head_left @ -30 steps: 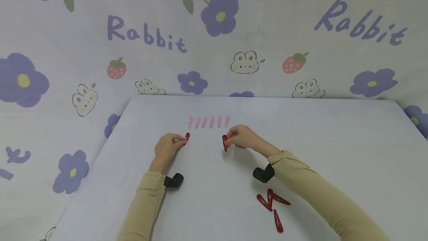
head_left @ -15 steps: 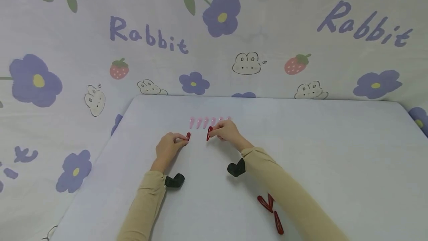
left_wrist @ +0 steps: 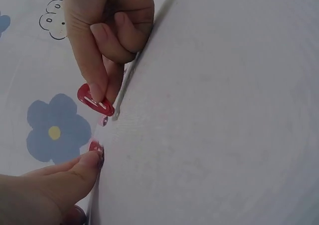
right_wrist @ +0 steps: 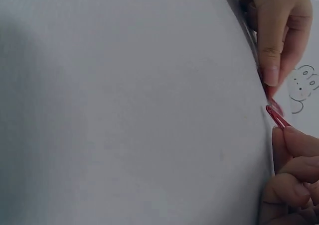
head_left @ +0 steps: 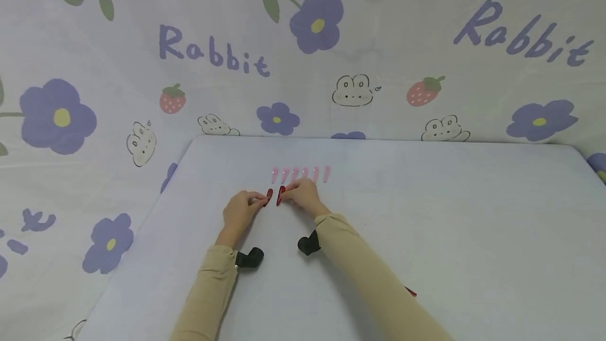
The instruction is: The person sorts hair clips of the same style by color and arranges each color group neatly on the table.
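Note:
My left hand pinches a dark red snap hair clip between thumb and finger, low over the white table. Just to its right, my right hand pinches a second red hair clip, apart from the first. In the left wrist view this second clip hangs tilted from the right fingertips, while the left thumb covers most of the other clip. Behind both hands lies a row of several pink hair clips, partly hidden by the right hand.
The tip of another red clip shows beside the right sleeve, which hides what lies under it. The table's far edge meets a printed cloth. A black wrist-worn device juts from each cuff.
My right hand has moved left with its red clip, bringing it close beside the left hand's clip. The right sleeve now covers most of the loose red clips. The left hand stays nearly still.

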The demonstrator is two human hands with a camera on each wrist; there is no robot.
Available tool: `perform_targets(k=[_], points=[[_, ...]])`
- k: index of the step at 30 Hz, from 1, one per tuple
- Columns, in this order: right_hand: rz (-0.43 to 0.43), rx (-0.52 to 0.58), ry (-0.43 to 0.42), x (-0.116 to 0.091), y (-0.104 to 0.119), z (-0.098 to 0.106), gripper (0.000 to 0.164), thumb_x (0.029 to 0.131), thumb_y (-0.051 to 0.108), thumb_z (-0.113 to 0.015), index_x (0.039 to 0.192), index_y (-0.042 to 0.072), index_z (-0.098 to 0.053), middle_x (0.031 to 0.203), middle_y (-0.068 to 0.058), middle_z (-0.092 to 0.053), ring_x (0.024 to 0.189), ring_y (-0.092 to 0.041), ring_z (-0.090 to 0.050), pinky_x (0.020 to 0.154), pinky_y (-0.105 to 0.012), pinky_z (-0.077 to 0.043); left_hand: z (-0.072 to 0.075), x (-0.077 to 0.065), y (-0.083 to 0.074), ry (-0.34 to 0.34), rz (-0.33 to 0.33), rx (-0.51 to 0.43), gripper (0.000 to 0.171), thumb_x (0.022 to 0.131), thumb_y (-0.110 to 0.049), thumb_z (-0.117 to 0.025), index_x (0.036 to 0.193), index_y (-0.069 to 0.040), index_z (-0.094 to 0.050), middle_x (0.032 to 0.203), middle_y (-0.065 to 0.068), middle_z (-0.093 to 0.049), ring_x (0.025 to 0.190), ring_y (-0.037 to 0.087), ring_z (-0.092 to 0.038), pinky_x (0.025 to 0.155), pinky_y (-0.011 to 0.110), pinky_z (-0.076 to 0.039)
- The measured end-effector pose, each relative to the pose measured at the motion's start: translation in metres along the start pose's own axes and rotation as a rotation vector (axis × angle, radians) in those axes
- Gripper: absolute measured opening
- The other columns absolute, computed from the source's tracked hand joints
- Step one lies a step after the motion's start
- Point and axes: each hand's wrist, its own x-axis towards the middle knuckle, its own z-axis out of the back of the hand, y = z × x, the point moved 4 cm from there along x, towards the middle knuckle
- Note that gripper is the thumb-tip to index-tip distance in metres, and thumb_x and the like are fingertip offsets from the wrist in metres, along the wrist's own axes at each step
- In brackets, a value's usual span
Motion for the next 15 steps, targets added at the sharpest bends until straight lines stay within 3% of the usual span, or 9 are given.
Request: perform_targets(k=[7,12,15], points=[[0.137,-0.033,-0.08,-0.005,0.0,-0.009,0.01,0.07,0.006,-0.073,0.074,-0.001,-0.067,0.067,-0.004,-0.062,0.062,-0.011,-0.05,0.057,-0.023,-0.039,-0.001,0.0,0.001,-0.007,0.002,-0.008,0.025,0.077,-0.036,-0.069,0.093,-0.018,-0.073,0.066,-0.003,-0.048,0.058,0.013,-0.042,0.047,0.028,-0.032],[0.245,-0.053,-0.149,-0.012,0.004,-0.008,0.007,0.068,0.002,-0.071,0.07,-0.001,-0.065,0.064,-0.005,-0.061,0.06,-0.012,-0.052,0.057,-0.023,-0.04,-0.002,0.001,0.002,-0.013,0.008,-0.016,0.023,0.076,-0.037,-0.07,0.092,-0.02,-0.073,0.065,-0.003,-0.048,0.057,0.013,-0.041,0.046,0.028,-0.031],[0.268,-0.06,-0.163,-0.001,-0.007,-0.014,0.007,0.067,0.004,-0.072,0.069,0.003,-0.065,0.062,-0.001,-0.06,0.06,-0.011,-0.052,0.056,-0.024,-0.04,-0.002,0.002,0.003,-0.007,0.016,-0.021,0.023,0.076,-0.036,-0.07,0.092,-0.02,-0.073,0.066,-0.003,-0.048,0.057,0.013,-0.042,0.047,0.028,-0.031]])
